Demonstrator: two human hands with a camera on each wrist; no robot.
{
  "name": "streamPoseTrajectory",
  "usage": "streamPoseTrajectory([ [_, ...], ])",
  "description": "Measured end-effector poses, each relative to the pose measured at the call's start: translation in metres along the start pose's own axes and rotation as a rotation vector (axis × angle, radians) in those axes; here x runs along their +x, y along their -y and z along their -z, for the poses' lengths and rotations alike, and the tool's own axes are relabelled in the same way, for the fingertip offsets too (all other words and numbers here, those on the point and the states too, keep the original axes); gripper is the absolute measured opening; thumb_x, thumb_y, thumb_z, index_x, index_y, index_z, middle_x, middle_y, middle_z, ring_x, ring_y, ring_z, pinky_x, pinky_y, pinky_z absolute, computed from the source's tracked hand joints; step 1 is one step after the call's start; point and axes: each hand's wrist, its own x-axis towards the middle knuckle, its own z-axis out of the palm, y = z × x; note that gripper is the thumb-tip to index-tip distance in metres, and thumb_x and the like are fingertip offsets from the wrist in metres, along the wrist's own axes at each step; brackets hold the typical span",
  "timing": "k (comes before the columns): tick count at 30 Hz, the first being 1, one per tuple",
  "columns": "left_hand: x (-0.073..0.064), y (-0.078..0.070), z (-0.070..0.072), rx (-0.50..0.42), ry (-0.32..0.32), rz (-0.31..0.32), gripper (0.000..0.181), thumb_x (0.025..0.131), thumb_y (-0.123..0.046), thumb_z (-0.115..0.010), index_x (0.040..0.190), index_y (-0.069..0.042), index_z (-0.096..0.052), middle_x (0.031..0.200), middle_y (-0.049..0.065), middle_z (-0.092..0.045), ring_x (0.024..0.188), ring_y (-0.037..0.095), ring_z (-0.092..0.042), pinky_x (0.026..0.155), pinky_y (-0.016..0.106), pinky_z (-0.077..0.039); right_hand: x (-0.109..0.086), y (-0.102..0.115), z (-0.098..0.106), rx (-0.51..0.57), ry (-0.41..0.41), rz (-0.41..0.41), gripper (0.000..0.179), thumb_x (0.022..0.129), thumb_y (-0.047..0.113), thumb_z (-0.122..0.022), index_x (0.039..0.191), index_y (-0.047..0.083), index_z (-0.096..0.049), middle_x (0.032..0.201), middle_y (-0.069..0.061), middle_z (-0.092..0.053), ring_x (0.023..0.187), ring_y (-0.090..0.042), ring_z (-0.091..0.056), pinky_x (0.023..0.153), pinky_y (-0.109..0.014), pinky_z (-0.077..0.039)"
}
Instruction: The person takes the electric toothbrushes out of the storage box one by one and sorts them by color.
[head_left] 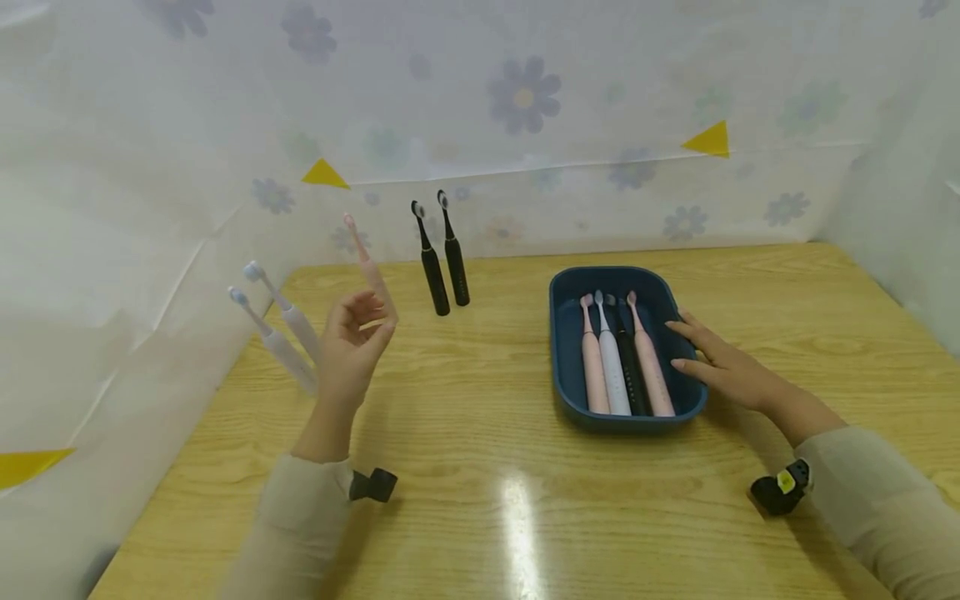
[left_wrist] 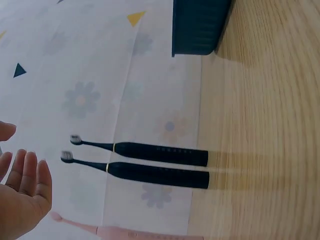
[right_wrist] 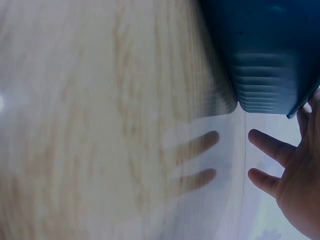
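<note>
My left hand (head_left: 349, 358) is raised in front of an upright pink electric toothbrush (head_left: 377, 287), fingers loosely bent. In the left wrist view the fingers curve with nothing between them, and the pink toothbrush stands along the bottom edge. Two white electric toothbrushes (head_left: 300, 329) stand left of that hand, partly hidden by it. Behind and to its right stand two black electric toothbrushes (left_wrist: 160, 175). My right hand (head_left: 723, 371) touches the right rim of a dark blue bin (head_left: 553, 350) with spread fingers. Inside lie pink toothbrushes (head_left: 594, 371), a white one (head_left: 613, 375) and a black one (head_left: 632, 375).
The wooden table (head_left: 465, 500) runs back to a flower-printed white sheet (head_left: 600, 200) hung as a backdrop. More sheet closes off the left and right sides. A light reflection shows near the table's front.
</note>
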Motion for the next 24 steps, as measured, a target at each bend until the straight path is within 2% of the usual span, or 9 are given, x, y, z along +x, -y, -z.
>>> streamPoseTrajectory([
  [2,0.004,0.001,-0.01,-0.009,0.045,0.011,0.037,0.079,0.012,-0.052,0.114,0.005,-0.04,0.105,0.017,-0.045,0.095,0.026,-0.045,0.079,0.026,-0.041,0.0,0.0,0.0,-0.005,0.0,0.0,0.061,0.091,0.023,-0.044,0.138,0.004,-0.01,0.142,-0.015,0.008,0.122,-0.046,-0.007,0.086,-0.064,-0.018],
  [4,0.006,0.002,-0.02,-0.017,0.088,0.028,0.037,0.08,0.011,-0.052,0.115,0.004,-0.04,0.106,0.018,-0.045,0.097,0.03,-0.044,0.08,0.027,-0.041,0.0,0.0,0.0,-0.013,0.001,-0.002,0.061,0.091,0.024,-0.044,0.138,0.005,-0.011,0.142,-0.015,0.008,0.122,-0.046,-0.008,0.086,-0.063,-0.018],
  [8,0.011,0.005,-0.039,-0.055,0.182,0.076,0.037,0.081,0.009,-0.052,0.115,0.005,-0.04,0.106,0.017,-0.045,0.097,0.027,-0.045,0.08,0.03,-0.041,0.0,0.0,0.001,-0.027,0.006,-0.008,0.062,0.091,0.025,-0.045,0.139,0.007,-0.01,0.142,-0.015,0.008,0.121,-0.047,-0.012,0.086,-0.063,-0.019],
  [10,0.012,0.007,-0.049,-0.046,0.241,0.106,0.037,0.082,0.006,-0.052,0.117,0.005,-0.039,0.107,0.017,-0.046,0.096,0.023,-0.046,0.082,0.031,-0.041,0.0,0.001,0.002,-0.03,0.009,-0.01,0.062,0.091,0.025,-0.045,0.139,0.007,-0.01,0.142,-0.015,0.008,0.121,-0.047,-0.012,0.086,-0.063,-0.019],
  [16,0.01,0.013,-0.075,0.003,0.42,0.135,0.039,0.084,-0.003,-0.054,0.12,-0.001,-0.04,0.113,0.022,-0.044,0.1,0.025,-0.045,0.084,0.035,-0.04,-0.001,0.002,0.002,-0.037,0.008,-0.01,0.062,0.091,0.025,-0.045,0.139,0.008,-0.01,0.142,-0.015,0.008,0.122,-0.046,-0.008,0.086,-0.064,-0.017],
  [19,0.01,0.012,-0.085,0.019,0.466,0.157,0.04,0.084,-0.004,-0.054,0.121,-0.002,-0.041,0.114,0.02,-0.045,0.101,0.024,-0.045,0.084,0.033,-0.04,-0.001,0.001,0.001,-0.052,0.001,-0.009,0.061,0.091,0.025,-0.045,0.139,0.008,-0.011,0.142,-0.014,0.007,0.122,-0.045,-0.009,0.086,-0.064,-0.018],
  [24,0.012,0.011,-0.1,0.023,0.529,0.231,0.041,0.084,-0.004,-0.054,0.122,-0.001,-0.04,0.117,0.019,-0.044,0.104,0.025,-0.044,0.085,0.032,-0.039,-0.001,0.001,0.001,-0.111,-0.018,-0.021,0.06,0.09,0.028,-0.045,0.138,0.008,-0.015,0.143,-0.013,0.002,0.121,-0.046,-0.014,0.086,-0.064,-0.019],
])
